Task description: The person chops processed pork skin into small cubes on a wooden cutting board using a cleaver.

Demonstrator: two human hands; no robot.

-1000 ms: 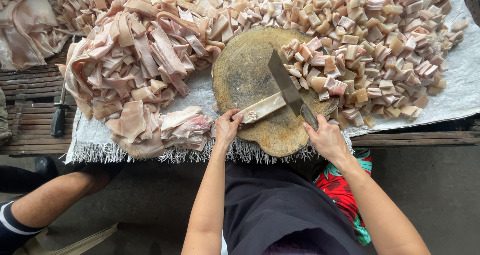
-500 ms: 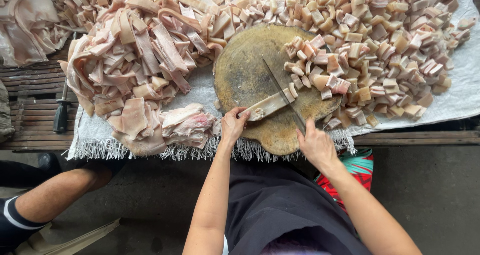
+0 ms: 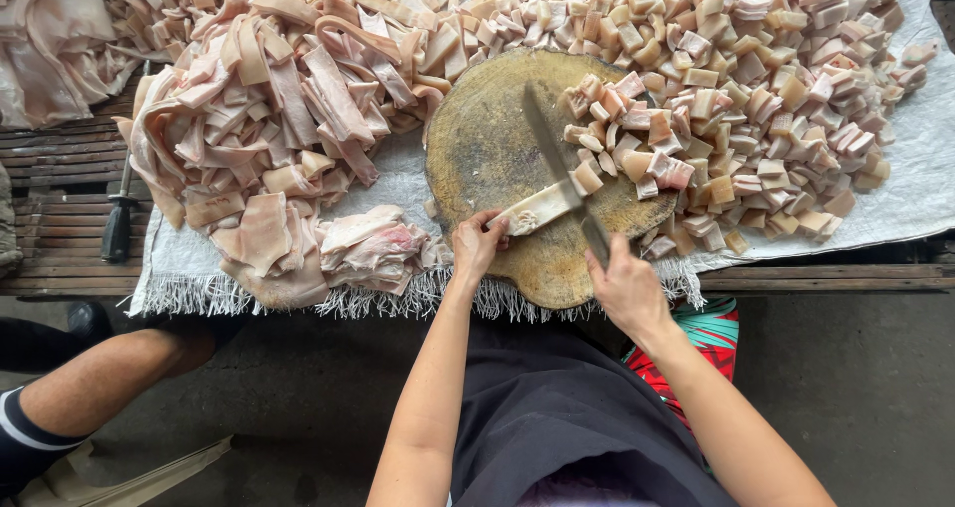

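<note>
My right hand [image 3: 623, 288] grips the handle of a long cleaver [image 3: 553, 156], whose blade stands edge-down on a pale strip of pork skin [image 3: 535, 208]. My left hand [image 3: 477, 245] pins the near end of that strip onto a round wooden chopping block [image 3: 487, 139]. Small cut cubes of skin [image 3: 637, 139] lie on the block's right side, just past the blade.
A heap of long uncut skin strips [image 3: 269, 119] lies left of the block, a big pile of cut cubes [image 3: 776, 79] right, all on a white fringed cloth [image 3: 915, 199] over a slatted bench [image 3: 60, 248]. A dark-handled knife [image 3: 117, 223] rests far left. Another person's leg [image 3: 90, 388] is lower left.
The cleaver has turned from lying flat and tilted to standing edge-down across the strip, nearer its right end. Both hands shifted slightly toward the block's centre.
</note>
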